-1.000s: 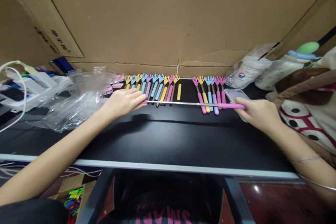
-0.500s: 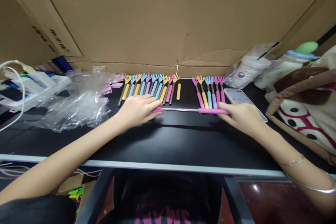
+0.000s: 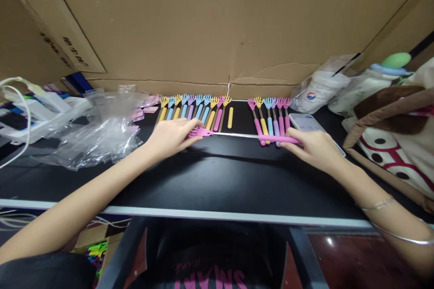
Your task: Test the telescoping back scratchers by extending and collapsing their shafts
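Observation:
A pink telescopic back scratcher (image 3: 237, 135) is stretched out between my hands, its thin metal rod showing. My left hand (image 3: 176, 136) pinches its pink claw head, and my right hand (image 3: 307, 146) is closed on the end of its pink handle. Behind my left hand lies a row of back scratchers (image 3: 191, 108) in yellow, blue, purple and pink, some partly hidden by the fingers. A loose yellow handle sleeve (image 3: 230, 118) lies at that row's right end. Behind the held handle is a second group of back scratchers (image 3: 270, 119) with coloured handles.
Crumpled clear plastic bags (image 3: 98, 131) and a white rack (image 3: 44, 119) with a cable are on the left. To the right are a phone (image 3: 307, 122), a bagged cup (image 3: 318, 92), a bottle (image 3: 364, 86) and a cloth bag (image 3: 403, 144). Cardboard (image 3: 203, 22) walls the back.
The left hand has tilted and risen slightly, so more of the pink claw head shows. The back scratcher's left end sits a little higher. The right hand still grips the handle.

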The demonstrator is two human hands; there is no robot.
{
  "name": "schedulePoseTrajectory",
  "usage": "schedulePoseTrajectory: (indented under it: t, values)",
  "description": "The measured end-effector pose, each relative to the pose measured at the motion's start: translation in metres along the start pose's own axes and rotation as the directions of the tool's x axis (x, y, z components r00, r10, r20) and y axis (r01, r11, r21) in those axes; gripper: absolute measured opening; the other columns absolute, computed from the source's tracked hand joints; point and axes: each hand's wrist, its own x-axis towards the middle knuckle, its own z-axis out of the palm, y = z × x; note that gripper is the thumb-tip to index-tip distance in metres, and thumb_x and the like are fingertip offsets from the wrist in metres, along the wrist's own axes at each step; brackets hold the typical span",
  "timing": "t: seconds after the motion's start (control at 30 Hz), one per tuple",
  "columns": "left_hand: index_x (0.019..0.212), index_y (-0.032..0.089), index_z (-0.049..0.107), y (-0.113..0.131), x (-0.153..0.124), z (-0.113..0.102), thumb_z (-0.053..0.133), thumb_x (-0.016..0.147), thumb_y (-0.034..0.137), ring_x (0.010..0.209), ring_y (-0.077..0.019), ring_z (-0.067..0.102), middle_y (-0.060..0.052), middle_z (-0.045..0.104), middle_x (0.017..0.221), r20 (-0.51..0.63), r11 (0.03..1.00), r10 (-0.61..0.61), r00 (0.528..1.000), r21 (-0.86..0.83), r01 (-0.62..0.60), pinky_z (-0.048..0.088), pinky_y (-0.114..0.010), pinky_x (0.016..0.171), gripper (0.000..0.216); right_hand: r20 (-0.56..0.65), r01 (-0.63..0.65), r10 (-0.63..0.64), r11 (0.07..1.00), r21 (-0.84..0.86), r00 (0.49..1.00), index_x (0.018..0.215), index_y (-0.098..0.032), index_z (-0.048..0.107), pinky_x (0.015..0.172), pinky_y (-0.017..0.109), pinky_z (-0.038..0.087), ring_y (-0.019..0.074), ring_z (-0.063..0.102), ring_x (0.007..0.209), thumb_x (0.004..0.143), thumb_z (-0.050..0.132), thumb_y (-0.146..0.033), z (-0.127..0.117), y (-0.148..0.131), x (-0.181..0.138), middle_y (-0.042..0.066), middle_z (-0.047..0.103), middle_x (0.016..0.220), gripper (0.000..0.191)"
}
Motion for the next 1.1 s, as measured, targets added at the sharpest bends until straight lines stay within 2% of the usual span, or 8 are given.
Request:
schedulePoseTrajectory:
  t: [0.13, 0.33, 0.67, 0.83, 0.93, 1.03, 1.1]
  values:
    - [0.101, 0.019, 0.056, 0.004, 0.001, 0.002, 0.035, 0.093, 0.05, 0.069, -0.0152, 0.063, -0.003, 0.068, 0.082, -0.013, 0.998, 0.003, 1.0, -0.069, -0.004, 0.033, -0.021, 0.052, 0.039, 0.014, 0.016, -0.017, 1.0, 0.016, 1.0, 0.069, -0.022, 0.043, 0.049, 0.023, 0.024, 0.0123, 0.043, 0.045, 0.088, 0.037, -0.054, 0.002, 0.001, 0.003, -0.002, 0.049, 0.053, 0.038]
    - [0.1, 0.02, 0.057, 0.019, 0.001, 0.005, 0.039, 0.092, 0.051, 0.066, -0.014, 0.063, -0.001, 0.067, 0.075, -0.008, 0.993, 0.052, 0.999, -0.102, -0.053, 0.032, -0.021, 0.051, 0.036, 0.019, 0.108, -0.109, 0.994, 0.016, 0.994, 0.073, -0.022, 0.045, 0.051, 0.023, 0.027, 0.0136, 0.048, 0.049, 0.09, 0.031, -0.055, 0.005, -0.01, 0.005, 0.0, 0.055, 0.057, 0.04]
    - [0.101, 0.022, 0.058, 0.024, 0.001, 0.006, 0.044, 0.09, 0.05, 0.064, -0.0136, 0.063, 0.001, 0.066, 0.071, -0.069, 0.994, -0.007, 0.998, -0.107, 0.0, 0.027, -0.02, 0.049, 0.034, -0.035, 0.075, -0.073, 0.996, 0.044, 0.997, 0.077, -0.021, 0.055, 0.05, 0.021, 0.027, 0.0113, 0.048, 0.048, 0.089, 0.041, -0.05, 0.003, -0.011, 0.002, -0.002, 0.056, 0.056, 0.034]
    - [0.1, 0.022, 0.059, 0.025, 0.003, 0.003, 0.042, 0.089, 0.056, 0.062, -0.0142, 0.061, 0.0, 0.064, 0.068, -0.074, 0.999, -0.02, 0.997, -0.029, 0.018, 0.026, -0.022, 0.049, 0.039, -0.115, 0.112, -0.124, 0.988, -0.107, 0.986, 0.081, -0.022, 0.059, 0.051, 0.023, 0.025, 0.0122, 0.055, 0.06, 0.09, 0.041, -0.042, -0.006, -0.022, 0.005, 0.001, 0.065, 0.072, 0.029]
    - [0.1, 0.021, 0.06, 0.027, 0.011, -0.002, 0.039, 0.089, 0.058, 0.06, -0.0151, 0.059, -0.001, 0.062, 0.065, -0.058, 1.0, 0.001, 0.998, 0.023, 0.0, 0.025, -0.023, 0.048, 0.044, -0.115, 0.142, -0.162, 0.976, -0.164, 0.98, 0.077, -0.021, 0.058, 0.052, 0.024, 0.024, 0.0119, 0.056, 0.062, 0.092, 0.038, -0.037, -0.013, -0.033, 0.014, 0.001, 0.065, 0.071, 0.029]
    - [0.101, 0.019, 0.06, 0.029, 0.023, -0.008, 0.038, 0.091, 0.055, 0.069, -0.0175, 0.059, -0.004, 0.062, 0.069, -0.076, 0.998, 0.046, 0.996, 0.054, -0.042, 0.029, -0.025, 0.05, 0.044, -0.105, 0.175, -0.196, 0.968, -0.179, 0.975, 0.078, -0.021, 0.057, 0.05, 0.025, 0.021, 0.011, 0.054, 0.056, 0.092, 0.037, -0.034, -0.016, -0.043, 0.028, 0.001, 0.063, 0.066, 0.028]
    - [0.102, 0.018, 0.06, 0.031, 0.031, -0.01, 0.038, 0.092, 0.051, 0.083, -0.0206, 0.058, -0.007, 0.064, 0.081, -0.094, 0.994, 0.09, 0.992, 0.074, -0.083, 0.033, -0.026, 0.055, 0.041, -0.105, 0.187, -0.211, 0.96, -0.207, 0.972, 0.081, -0.021, 0.057, 0.049, 0.025, 0.019, 0.011, 0.053, 0.054, 0.091, 0.036, -0.031, -0.016, -0.048, 0.036, 0.001, 0.064, 0.067, 0.025]
